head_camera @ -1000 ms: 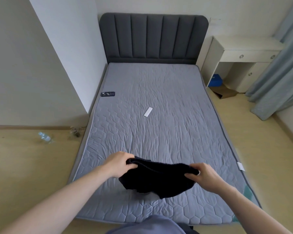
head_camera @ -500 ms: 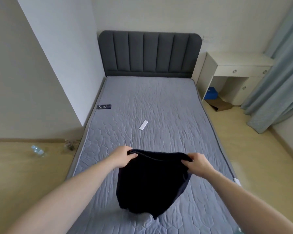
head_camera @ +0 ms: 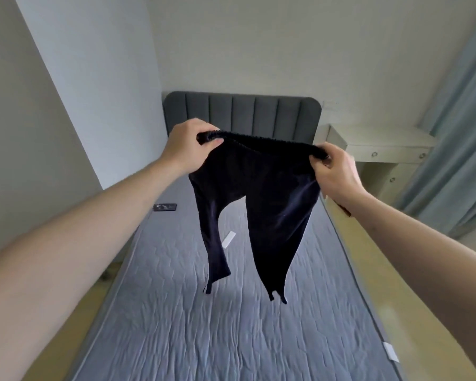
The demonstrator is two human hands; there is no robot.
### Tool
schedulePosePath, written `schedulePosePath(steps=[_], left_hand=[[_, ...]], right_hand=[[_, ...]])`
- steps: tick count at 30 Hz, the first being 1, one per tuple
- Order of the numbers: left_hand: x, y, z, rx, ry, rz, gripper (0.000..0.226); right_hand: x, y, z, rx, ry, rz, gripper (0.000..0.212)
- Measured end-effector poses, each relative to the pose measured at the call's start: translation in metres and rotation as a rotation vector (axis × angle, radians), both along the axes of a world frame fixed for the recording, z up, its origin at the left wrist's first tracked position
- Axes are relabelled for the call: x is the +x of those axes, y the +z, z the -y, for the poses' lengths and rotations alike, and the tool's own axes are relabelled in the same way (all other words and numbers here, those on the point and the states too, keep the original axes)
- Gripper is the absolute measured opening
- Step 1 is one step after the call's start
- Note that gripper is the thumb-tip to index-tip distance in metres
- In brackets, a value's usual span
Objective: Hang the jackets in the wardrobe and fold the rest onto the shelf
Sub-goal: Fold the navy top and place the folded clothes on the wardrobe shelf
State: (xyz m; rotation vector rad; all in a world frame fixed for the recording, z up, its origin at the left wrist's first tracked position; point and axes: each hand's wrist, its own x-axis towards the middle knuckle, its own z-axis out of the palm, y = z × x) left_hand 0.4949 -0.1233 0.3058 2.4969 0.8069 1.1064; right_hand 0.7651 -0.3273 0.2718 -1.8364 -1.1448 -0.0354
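A pair of dark navy trousers [head_camera: 270, 193] hangs in the air above the grey mattress [head_camera: 231, 325], its two legs dangling free of the bed. My left hand [head_camera: 186, 145] grips the left end of the gathered waistband. My right hand [head_camera: 334, 171] grips the right end, and the waistband is stretched between them at about headboard height. No wardrobe or shelf is in view.
A dark phone [head_camera: 164, 207] lies at the mattress's left edge and a small white strip [head_camera: 228, 239] near its middle. A grey padded headboard [head_camera: 242, 112] stands behind. A white desk [head_camera: 379, 144] and pale curtains [head_camera: 456, 133] are at the right; wall at the left.
Both hands have lifted the bunched dark garment from the mattress's near end up into the air. It has unfolded into trousers with hanging legs, and the view has tilted upward.
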Motion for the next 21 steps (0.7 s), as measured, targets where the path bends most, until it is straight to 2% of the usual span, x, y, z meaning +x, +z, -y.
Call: schedulePosePath(steps=[3,7,15,21], left_hand=[[-0.004,-0.017,0.005,0.011,-0.022,-0.013,0.019],[-0.013,-0.093,0.023,-0.115,-0.046,-0.113,0.016],[-0.050,-0.366,0.084,-0.566,-0.082,-0.521,0.033],[-0.095,-0.563,0.162,-0.810,-0.063,-0.747,0.056]], right_hand=[[-0.003,-0.015,0.006,0.014,-0.009,-0.007,0.017],[-0.008,-0.085,0.023,-0.129,0.005,-0.059,0.018],[-0.041,-0.327,0.092,-0.684,0.062,-0.272,0.024],[-0.085,-0.508,0.160,-1.060,0.147,-0.417,0.015]])
